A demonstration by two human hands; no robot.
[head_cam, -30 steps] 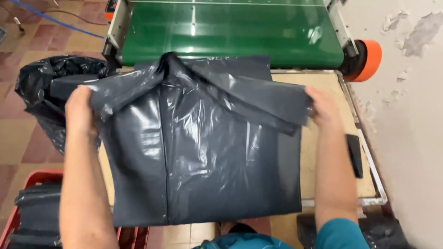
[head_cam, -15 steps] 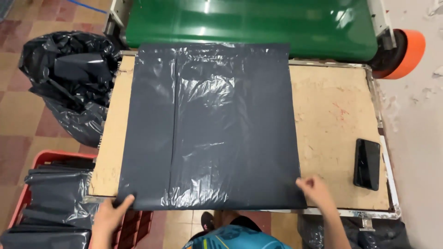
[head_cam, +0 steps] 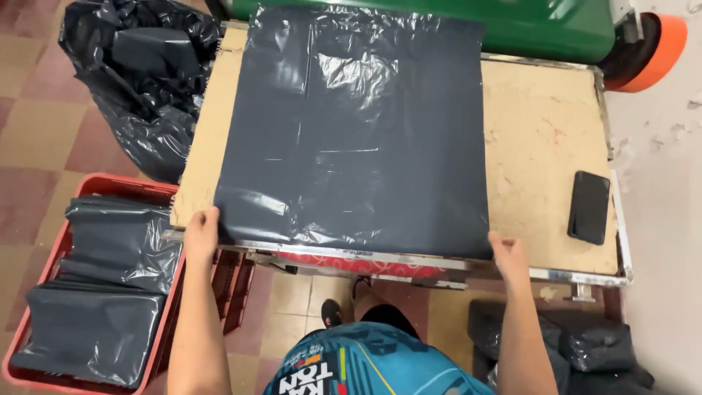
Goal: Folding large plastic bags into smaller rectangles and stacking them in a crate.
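- The left hand (head_cam: 201,235) pinches the near left corner of the dark plastic bag (head_cam: 355,132); the right hand (head_cam: 508,256) grips the near right corner.
- The bag already lies spread flat on the wooden table (head_cam: 545,139), not yet folded.
- Beside the table, a red crate (head_cam: 157,192) holds folded bags.
- A phone (head_cam: 589,207) lies right.
- A green machine (head_cam: 545,25) stands beyond.

A dark plastic bag (head_cam: 355,132) lies flat on the desk (head_cam: 541,139). The left hand (head_cam: 200,232) and right hand (head_cam: 507,256) grip its near corners. A phone (head_cam: 589,207) lies at right.
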